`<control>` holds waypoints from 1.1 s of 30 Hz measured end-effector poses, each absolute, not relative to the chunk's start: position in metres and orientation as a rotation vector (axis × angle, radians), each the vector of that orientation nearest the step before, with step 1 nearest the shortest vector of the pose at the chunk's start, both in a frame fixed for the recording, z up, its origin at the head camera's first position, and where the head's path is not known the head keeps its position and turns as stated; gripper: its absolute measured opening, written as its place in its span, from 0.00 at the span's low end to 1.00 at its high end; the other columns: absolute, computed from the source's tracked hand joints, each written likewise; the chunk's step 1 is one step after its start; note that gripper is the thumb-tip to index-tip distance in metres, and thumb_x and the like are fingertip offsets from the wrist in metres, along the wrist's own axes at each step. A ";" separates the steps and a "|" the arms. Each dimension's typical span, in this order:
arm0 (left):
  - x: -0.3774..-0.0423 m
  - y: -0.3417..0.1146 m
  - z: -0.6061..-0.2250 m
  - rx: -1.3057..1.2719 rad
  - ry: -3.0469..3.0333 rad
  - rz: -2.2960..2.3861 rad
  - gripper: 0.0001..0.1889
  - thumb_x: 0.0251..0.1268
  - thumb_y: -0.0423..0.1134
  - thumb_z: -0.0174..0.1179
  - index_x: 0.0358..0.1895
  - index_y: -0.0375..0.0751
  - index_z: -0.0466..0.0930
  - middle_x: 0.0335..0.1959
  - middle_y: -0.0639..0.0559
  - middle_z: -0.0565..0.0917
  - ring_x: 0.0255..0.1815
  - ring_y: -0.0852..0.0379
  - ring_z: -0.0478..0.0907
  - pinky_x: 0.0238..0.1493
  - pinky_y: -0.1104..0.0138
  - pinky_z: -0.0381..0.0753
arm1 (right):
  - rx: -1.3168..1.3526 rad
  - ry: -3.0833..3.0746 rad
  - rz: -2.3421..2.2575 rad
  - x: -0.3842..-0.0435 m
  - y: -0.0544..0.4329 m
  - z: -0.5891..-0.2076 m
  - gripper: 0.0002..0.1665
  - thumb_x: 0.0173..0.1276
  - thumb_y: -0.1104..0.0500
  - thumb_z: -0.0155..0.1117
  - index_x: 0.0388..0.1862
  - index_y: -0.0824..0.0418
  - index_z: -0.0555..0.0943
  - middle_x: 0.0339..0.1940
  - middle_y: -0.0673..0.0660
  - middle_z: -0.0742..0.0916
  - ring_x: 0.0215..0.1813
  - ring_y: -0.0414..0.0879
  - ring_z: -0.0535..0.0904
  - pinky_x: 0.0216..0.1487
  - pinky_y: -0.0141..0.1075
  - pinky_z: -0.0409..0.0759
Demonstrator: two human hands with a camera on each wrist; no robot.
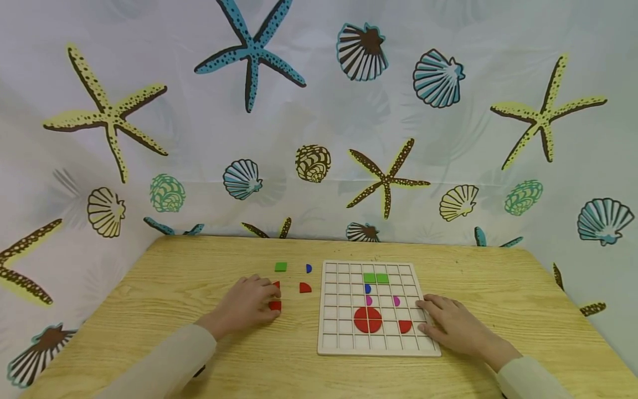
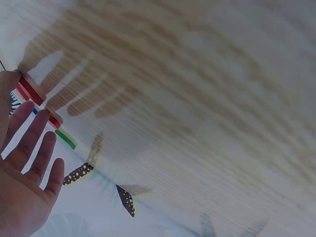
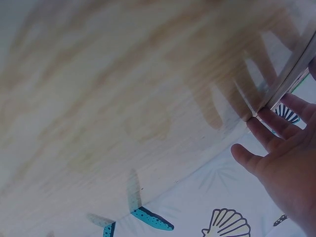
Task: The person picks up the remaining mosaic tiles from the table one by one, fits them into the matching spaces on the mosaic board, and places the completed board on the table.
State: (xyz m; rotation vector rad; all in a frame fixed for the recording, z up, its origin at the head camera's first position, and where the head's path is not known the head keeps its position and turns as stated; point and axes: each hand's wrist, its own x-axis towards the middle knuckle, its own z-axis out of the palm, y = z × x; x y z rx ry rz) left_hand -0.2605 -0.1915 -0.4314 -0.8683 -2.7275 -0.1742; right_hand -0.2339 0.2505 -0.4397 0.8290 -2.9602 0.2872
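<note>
The right hand [image 1: 451, 324] lies loosely extended, fingertips at the right edge of the gridded board [image 1: 344, 341]. Left of the board, the left hand [image 1: 246, 303] has its fingers spread, the thumb at a red quarter-circle tile [image 1: 274, 306] and a fingertip by a second [image 1: 276, 284], partly hidden. Within the board's nearer half, four tiles form a red disc [image 1: 361, 314], a lone red quarter [image 1: 405, 326] to its right; farther up sit two magenta half-discs [image 1: 369, 300], a blue half-disc [image 1: 368, 288] and two adjoining green squares [image 1: 369, 277]. A strip of desk [image 1: 286, 332] separates the board's left edge from the loose tiles; more wood extends right of the board. Beyond the board hangs shell-and-starfish-printed cloth [image 1: 319, 122].
</note>
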 end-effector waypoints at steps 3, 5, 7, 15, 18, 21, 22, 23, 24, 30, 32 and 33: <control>-0.262 -0.193 -0.432 -0.879 -2.733 -0.204 0.12 0.49 0.52 0.65 0.34 0.52 0.81 0.32 0.60 0.79 0.34 0.60 0.70 0.37 0.61 0.70 | 0.824 -2.962 0.287 -0.235 0.251 -0.440 0.31 0.67 0.42 0.50 0.63 0.59 0.69 0.63 0.62 0.72 0.64 0.58 0.67 0.61 0.56 0.62; -0.263 -0.194 -0.433 -0.883 -2.743 -0.219 0.11 0.50 0.53 0.65 0.34 0.53 0.82 0.32 0.60 0.79 0.34 0.59 0.70 0.38 0.60 0.70 | 0.826 -2.958 0.286 -0.235 0.251 -0.441 0.31 0.67 0.42 0.50 0.63 0.59 0.69 0.63 0.62 0.72 0.64 0.58 0.67 0.61 0.56 0.62; -0.263 -0.195 -0.434 -0.881 -2.757 -0.230 0.11 0.50 0.53 0.64 0.34 0.54 0.82 0.33 0.60 0.79 0.36 0.59 0.70 0.39 0.59 0.70 | 0.826 -2.955 0.290 -0.235 0.251 -0.441 0.31 0.67 0.42 0.50 0.63 0.59 0.69 0.63 0.62 0.72 0.64 0.58 0.67 0.60 0.57 0.62; -0.265 -0.197 -0.436 -0.890 -2.760 -0.259 0.10 0.51 0.53 0.64 0.34 0.55 0.82 0.35 0.60 0.79 0.37 0.59 0.71 0.39 0.60 0.69 | 0.825 -2.951 0.286 -0.235 0.251 -0.442 0.31 0.67 0.43 0.50 0.62 0.60 0.70 0.62 0.62 0.72 0.63 0.59 0.67 0.60 0.56 0.62; -0.265 -0.197 -0.435 -0.886 -2.772 -0.265 0.11 0.51 0.53 0.64 0.34 0.55 0.82 0.35 0.60 0.79 0.38 0.58 0.71 0.40 0.59 0.69 | 0.822 -2.956 0.287 -0.235 0.251 -0.442 0.31 0.67 0.43 0.50 0.62 0.59 0.70 0.63 0.62 0.72 0.64 0.58 0.67 0.61 0.56 0.62; -0.265 -0.197 -0.434 -0.884 -2.789 -0.272 0.11 0.51 0.54 0.64 0.34 0.54 0.82 0.35 0.60 0.79 0.38 0.58 0.71 0.42 0.57 0.70 | 0.828 -2.956 0.286 -0.235 0.251 -0.442 0.31 0.68 0.42 0.50 0.62 0.59 0.70 0.63 0.62 0.72 0.64 0.58 0.67 0.61 0.56 0.62; -0.265 -0.197 -0.433 -0.884 -2.792 -0.276 0.11 0.51 0.53 0.64 0.33 0.54 0.82 0.36 0.59 0.79 0.39 0.58 0.71 0.43 0.57 0.70 | 0.829 -2.956 0.284 -0.235 0.251 -0.441 0.31 0.68 0.42 0.49 0.62 0.59 0.70 0.62 0.62 0.72 0.64 0.58 0.67 0.61 0.56 0.62; -0.265 -0.197 -0.433 -0.888 -2.793 -0.277 0.10 0.51 0.53 0.64 0.33 0.54 0.82 0.36 0.59 0.79 0.39 0.57 0.71 0.43 0.56 0.71 | 0.829 -2.956 0.284 -0.235 0.251 -0.441 0.31 0.68 0.42 0.49 0.62 0.60 0.70 0.62 0.62 0.73 0.63 0.58 0.68 0.61 0.56 0.62; -0.265 -0.197 -0.432 -0.892 -2.793 -0.276 0.10 0.51 0.52 0.64 0.33 0.54 0.81 0.35 0.59 0.79 0.39 0.57 0.72 0.43 0.56 0.71 | 0.829 -2.956 0.283 -0.235 0.251 -0.441 0.31 0.68 0.42 0.49 0.62 0.60 0.70 0.62 0.62 0.73 0.63 0.58 0.68 0.61 0.56 0.62; -0.263 -0.195 -0.429 -0.913 -2.787 -0.269 0.10 0.51 0.50 0.65 0.33 0.52 0.82 0.35 0.58 0.80 0.39 0.57 0.72 0.43 0.56 0.71 | 0.823 -2.970 0.283 -0.235 0.251 -0.441 0.32 0.68 0.42 0.49 0.63 0.59 0.69 0.63 0.62 0.72 0.64 0.58 0.67 0.61 0.56 0.62; -0.264 -0.195 -0.429 -0.921 -2.785 -0.261 0.10 0.51 0.51 0.65 0.33 0.52 0.82 0.35 0.58 0.80 0.38 0.57 0.72 0.42 0.57 0.71 | 0.819 -2.975 0.283 -0.235 0.251 -0.442 0.32 0.67 0.42 0.50 0.63 0.59 0.69 0.63 0.62 0.72 0.64 0.58 0.67 0.61 0.56 0.62; -0.264 -0.194 -0.429 -0.925 -2.782 -0.260 0.10 0.51 0.51 0.65 0.33 0.52 0.82 0.35 0.59 0.80 0.38 0.57 0.71 0.41 0.58 0.71 | 0.819 -2.974 0.282 -0.235 0.251 -0.442 0.32 0.67 0.42 0.50 0.63 0.59 0.69 0.63 0.62 0.72 0.64 0.58 0.67 0.61 0.56 0.62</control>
